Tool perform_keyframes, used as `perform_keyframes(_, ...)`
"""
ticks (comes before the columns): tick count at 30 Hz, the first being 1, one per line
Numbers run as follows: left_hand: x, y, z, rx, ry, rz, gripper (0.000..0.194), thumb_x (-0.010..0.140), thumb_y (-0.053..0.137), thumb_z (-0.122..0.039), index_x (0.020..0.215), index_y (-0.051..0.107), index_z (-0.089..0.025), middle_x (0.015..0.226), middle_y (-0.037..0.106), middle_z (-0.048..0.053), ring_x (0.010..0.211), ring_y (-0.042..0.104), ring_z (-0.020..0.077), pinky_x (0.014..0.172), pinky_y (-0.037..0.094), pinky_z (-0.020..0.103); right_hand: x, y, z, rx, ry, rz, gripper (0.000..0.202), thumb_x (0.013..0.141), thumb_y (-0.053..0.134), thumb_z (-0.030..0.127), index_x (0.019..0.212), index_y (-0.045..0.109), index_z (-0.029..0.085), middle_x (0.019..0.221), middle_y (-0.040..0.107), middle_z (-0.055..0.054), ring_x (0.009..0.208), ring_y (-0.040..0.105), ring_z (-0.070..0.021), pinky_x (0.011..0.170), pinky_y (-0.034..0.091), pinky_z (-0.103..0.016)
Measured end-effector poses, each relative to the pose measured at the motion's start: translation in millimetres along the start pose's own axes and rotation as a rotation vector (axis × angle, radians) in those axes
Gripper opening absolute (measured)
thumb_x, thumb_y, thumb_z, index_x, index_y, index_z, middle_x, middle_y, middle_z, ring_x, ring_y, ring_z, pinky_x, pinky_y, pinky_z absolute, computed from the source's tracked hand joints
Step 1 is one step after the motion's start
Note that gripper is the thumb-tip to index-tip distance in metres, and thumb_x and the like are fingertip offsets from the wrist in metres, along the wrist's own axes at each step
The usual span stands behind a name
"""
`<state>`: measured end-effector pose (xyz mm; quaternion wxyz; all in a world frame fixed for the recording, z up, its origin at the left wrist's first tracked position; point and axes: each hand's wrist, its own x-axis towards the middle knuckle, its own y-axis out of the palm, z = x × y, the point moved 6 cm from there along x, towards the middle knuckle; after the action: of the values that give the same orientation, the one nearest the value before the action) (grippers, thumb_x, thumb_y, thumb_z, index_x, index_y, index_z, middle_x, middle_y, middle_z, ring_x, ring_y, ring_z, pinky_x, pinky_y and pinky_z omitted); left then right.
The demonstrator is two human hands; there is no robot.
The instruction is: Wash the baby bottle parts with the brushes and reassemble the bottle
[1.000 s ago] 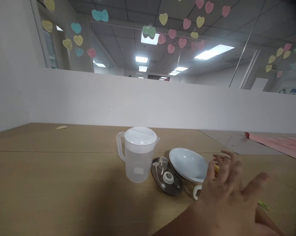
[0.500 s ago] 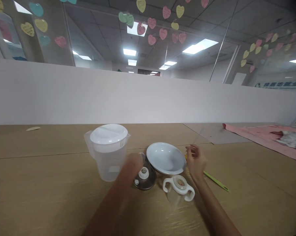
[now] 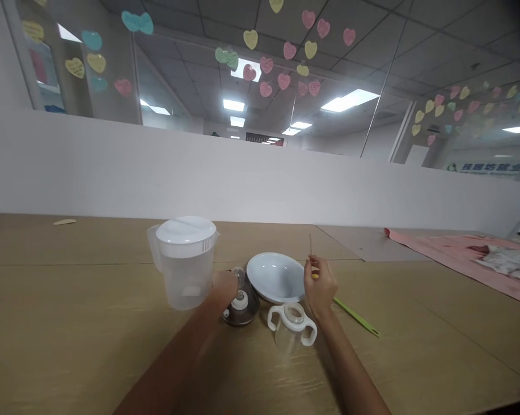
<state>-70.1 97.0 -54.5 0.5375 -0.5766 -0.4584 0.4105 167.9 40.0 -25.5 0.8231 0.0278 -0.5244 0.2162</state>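
My right hand pinches a thin stick that points upward, just right of the white bowl. Between the pitcher and the bowl, my left hand reaches over a dark tray; its fingers are mostly hidden, beside a small clear round piece. On the tray sits a white ring-shaped part. A clear cup with two white handles stands in front of the bowl. The lidded pitcher is left of my left hand.
A green-handled utensil lies right of my right forearm, a bit of yellow near my fingers. Pink cloth with a patterned fabric covers the far right. A thin pale piece lies far left; a white wall stands behind.
The view has shifted, so the table items appear further left. The stick in my right hand now stands more upright. My left hand stays by the tray.
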Motion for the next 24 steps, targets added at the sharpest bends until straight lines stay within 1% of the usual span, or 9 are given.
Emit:
perform_keyframes(3, -9.3, -8.3, -4.3, 0.077, -0.054, 0.0, 0.017, 0.074, 0.055, -0.004, 0.079, 0.07, -0.01, 0.083, 0.07, 0.018, 0.088, 0.065, 0.0284, 0.076, 0.05, 0.037, -6.7, 9.7, 0.5, -0.073, -0.089, 0.086, 0.027, 0.087, 0.039, 0.03, 0.093, 0.062, 0.018, 0.083, 0.068, -0.005, 0.062, 0.06, -0.0119, 0.057, 0.041, -0.022)
perform_keyframes(5, -16.2, -18.1, -10.2, 0.102, -0.058, -0.023, 0.019, 0.077, 0.051, -0.002, 0.079, 0.07, -0.008, 0.084, 0.069, 0.018, 0.088, 0.065, 0.0272, 0.076, 0.05, 0.035, -10.8, 16.0, -0.9, -0.104, -0.133, 0.133, 0.027, 0.088, 0.039, 0.03, 0.094, 0.063, 0.019, 0.082, 0.069, -0.005, 0.063, 0.061, -0.0127, 0.057, 0.04, -0.022)
perform_keyframes(9, -27.4, -44.9, -24.0, 0.108, -0.043, -0.098, 0.024, 0.079, 0.045, -0.001, 0.081, 0.068, -0.006, 0.087, 0.068, 0.019, 0.088, 0.064, 0.0277, 0.075, 0.048, 0.034, -11.4, 20.1, -5.0, -0.103, -0.117, 0.17, 0.029, 0.088, 0.038, 0.032, 0.094, 0.064, 0.019, 0.078, 0.069, -0.005, 0.061, 0.06, -0.0137, 0.057, 0.04, -0.023)
perform_keyframes(13, -34.0, -71.5, -36.8, 0.108, -0.003, -0.165, 0.023, 0.075, 0.047, 0.0, 0.083, 0.067, -0.009, 0.088, 0.067, 0.017, 0.088, 0.063, 0.0296, 0.072, 0.046, 0.034, -5.7, 16.1, -4.5, -0.002, -0.002, 0.169, 0.032, 0.086, 0.039, 0.035, 0.096, 0.064, 0.018, 0.078, 0.068, -0.006, 0.06, 0.059, -0.0143, 0.058, 0.042, -0.025)
perform_keyframes(15, -34.4, -82.6, -43.0, 0.094, 0.03, -0.232, 0.025, 0.08, 0.043, -0.005, 0.091, 0.064, -0.012, 0.09, 0.066, 0.016, 0.088, 0.063, 0.0281, 0.073, 0.045, 0.034, -2.6, 15.5, -3.7, 0.081, 0.08, 0.176, 0.032, 0.085, 0.041, 0.037, 0.096, 0.063, 0.017, 0.078, 0.068, -0.007, 0.062, 0.059, -0.015, 0.059, 0.044, -0.027)
perform_keyframes(17, -31.2, -91.2, -48.8, 0.03, 0.066, -0.323, 0.026, 0.086, 0.037, -0.012, 0.099, 0.06, -0.015, 0.089, 0.067, 0.013, 0.085, 0.063, 0.0248, 0.072, 0.044, 0.032, 0.3, 15.6, -5.2, 0.194, 0.2, 0.168, 0.031, 0.082, 0.045, 0.039, 0.095, 0.062, 0.016, 0.078, 0.067, -0.007, 0.065, 0.06, -0.016, 0.06, 0.046, -0.028)
perform_keyframes(19, -23.8, -94.9, -54.0, -0.084, 0.098, -0.395, 0.024, 0.089, 0.037, -0.019, 0.103, 0.057, -0.018, 0.09, 0.067, 0.009, 0.083, 0.063, 0.0211, 0.071, 0.044, 0.028, 2.8, 14.8, -8.2, 0.339, 0.345, 0.12, 0.031, 0.079, 0.05, 0.04, 0.094, 0.061, 0.015, 0.078, 0.066, -0.007, 0.068, 0.062, -0.0169, 0.06, 0.048, -0.028)
perform_keyframes(21, -14.4, -93.8, -59.0, -0.185, 0.115, -0.436, 0.024, 0.089, 0.039, -0.022, 0.108, 0.054, -0.021, 0.093, 0.068, 0.006, 0.085, 0.064, 0.019, 0.07, 0.044, 0.025, 5.1, 12.4, -9.2, 0.477, 0.459, 0.046, 0.032, 0.077, 0.054, 0.041, 0.093, 0.059, 0.015, 0.077, 0.066, -0.006, 0.07, 0.062, -0.017, 0.058, 0.049, -0.028)
perform_keyframes(24, -4.6, -87.6, -69.1, -0.261, 0.162, -0.476, 0.028, 0.088, 0.04, -0.021, 0.113, 0.054, -0.021, 0.095, 0.07, 0.006, 0.086, 0.064, 0.0194, 0.07, 0.044, 0.025, 8.2, 5.1, -3.4, 0.59, 0.507, -0.06, 0.031, 0.074, 0.059, 0.042, 0.09, 0.058, 0.015, 0.08, 0.065, -0.006, 0.071, 0.062, -0.0163, 0.055, 0.048, -0.026)
